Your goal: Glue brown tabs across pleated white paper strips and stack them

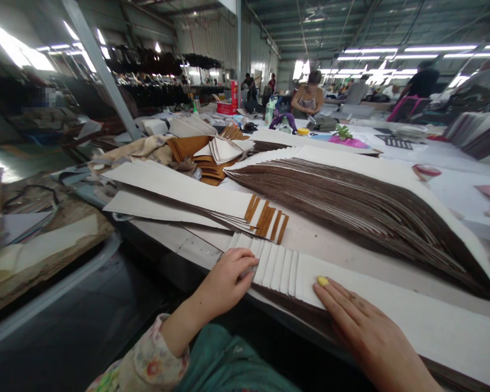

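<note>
A stack of long white pieces (392, 294) with brown undersides lies along the near table edge. Their left ends are fanned out into overlapping steps. My left hand (231, 275) is closed at the left end of this fan, thumb and fingers pinched on the white pieces; exactly how many layers are between them is hidden. Flat on the top piece, just right of the fanned steps, rests my right hand (357, 313) with fingers stretched out. A yellow covering (322, 281) wraps one of its fingertips.
Beyond my left hand are white pieces (179, 188) with brown strips (265, 218) at their ends. A big bowed stack (330, 190) lies behind. Brown scraps (191, 147) are heaped at back left. A person (308, 98) works across the table (310, 234).
</note>
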A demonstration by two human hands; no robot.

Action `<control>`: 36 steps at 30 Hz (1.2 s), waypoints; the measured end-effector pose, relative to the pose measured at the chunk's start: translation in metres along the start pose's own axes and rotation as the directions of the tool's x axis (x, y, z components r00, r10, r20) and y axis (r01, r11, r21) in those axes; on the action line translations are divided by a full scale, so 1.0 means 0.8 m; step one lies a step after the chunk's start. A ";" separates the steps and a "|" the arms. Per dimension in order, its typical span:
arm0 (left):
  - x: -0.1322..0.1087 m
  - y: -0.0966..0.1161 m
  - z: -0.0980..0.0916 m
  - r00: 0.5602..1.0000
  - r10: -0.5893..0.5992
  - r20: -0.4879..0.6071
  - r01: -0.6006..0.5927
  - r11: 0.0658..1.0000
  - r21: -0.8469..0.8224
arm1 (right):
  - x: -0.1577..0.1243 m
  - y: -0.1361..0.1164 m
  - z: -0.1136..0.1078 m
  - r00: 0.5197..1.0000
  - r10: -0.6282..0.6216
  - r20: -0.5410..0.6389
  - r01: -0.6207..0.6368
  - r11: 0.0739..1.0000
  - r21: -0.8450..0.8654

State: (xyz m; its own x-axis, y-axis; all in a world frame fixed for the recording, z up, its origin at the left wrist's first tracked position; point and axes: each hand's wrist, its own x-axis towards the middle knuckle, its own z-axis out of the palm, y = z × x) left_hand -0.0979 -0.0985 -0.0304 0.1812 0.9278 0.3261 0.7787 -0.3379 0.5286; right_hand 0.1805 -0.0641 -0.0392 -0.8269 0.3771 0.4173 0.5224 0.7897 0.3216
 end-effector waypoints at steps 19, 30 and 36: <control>0.018 0.022 0.022 0.972 0.224 -0.072 -0.223 0.975 0.015 | 0.011 -0.003 -0.004 0.997 0.076 -0.016 -0.075 0.996 0.038; -0.011 -0.002 0.019 0.999 0.042 0.006 -0.042 0.997 0.059 | 0.004 -0.001 -0.002 1.000 -0.015 0.009 0.016 0.999 -0.038; -0.009 -0.003 0.017 0.995 0.089 0.041 -0.093 0.990 0.109 | -0.003 0.002 -0.004 0.999 -0.031 0.023 0.033 0.997 -0.076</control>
State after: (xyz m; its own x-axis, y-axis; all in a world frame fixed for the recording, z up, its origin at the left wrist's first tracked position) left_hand -0.0930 -0.1023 -0.0450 0.2747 0.8997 0.3392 0.8193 -0.4037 0.4072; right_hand 0.1842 -0.0654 -0.0371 -0.8473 0.3636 0.3873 0.5095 0.7626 0.3987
